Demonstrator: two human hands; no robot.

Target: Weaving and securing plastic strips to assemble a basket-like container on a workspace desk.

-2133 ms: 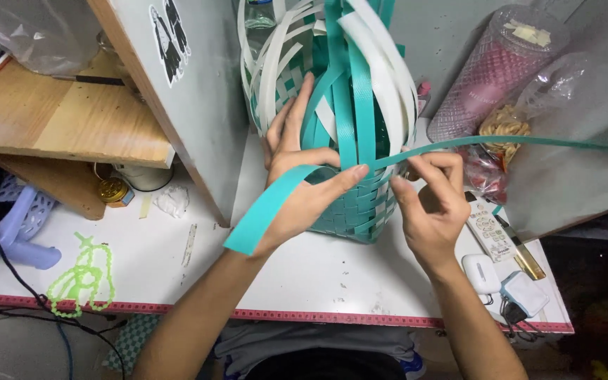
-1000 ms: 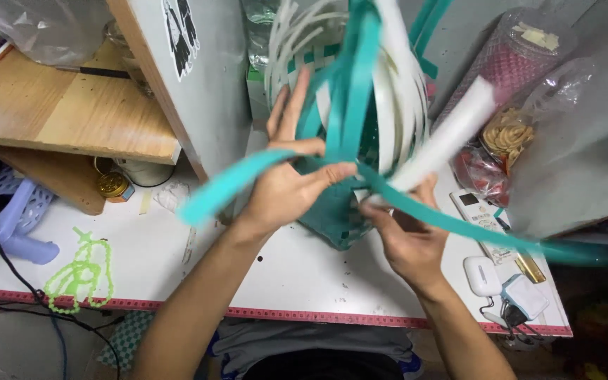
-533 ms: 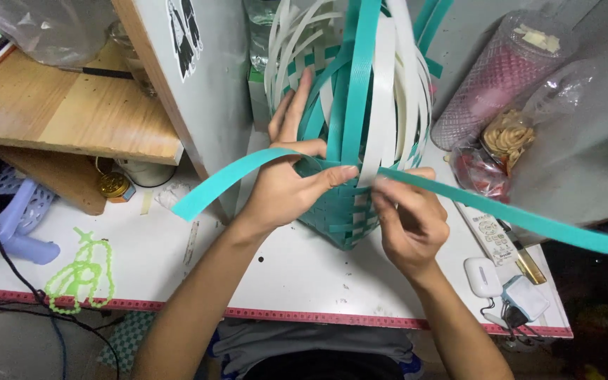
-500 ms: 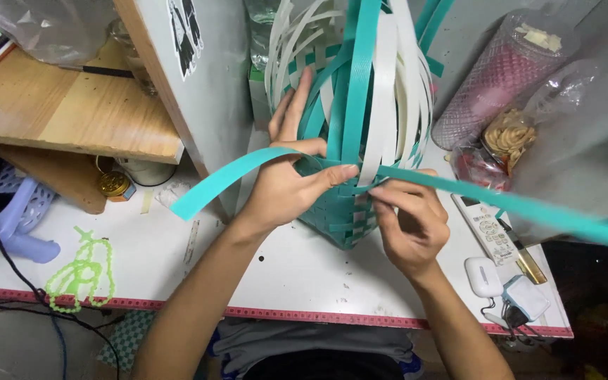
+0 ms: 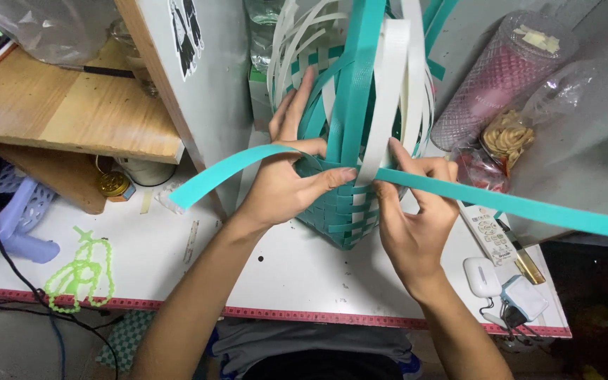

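Both hands are now tight on the half-woven basket [image 5: 346, 211] on the white table [image 5: 297, 274]: my left hand [image 5: 283, 190] pins the weave, my right hand [image 5: 413, 211] has pulled the teal strip [image 5: 515, 205] flatter, probably pinched.

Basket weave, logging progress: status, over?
Both hands, left and right, grip teal strip against half-woven basket. Upright strips loose. Nothing obstructing.

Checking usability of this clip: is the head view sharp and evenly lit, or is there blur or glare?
Head view: sharp on both hands, left hand and right hand, and on the woven basket; light even, shadows soft; mild sheen on the plastic bag; the teal strip softens slightly toward the right edge.
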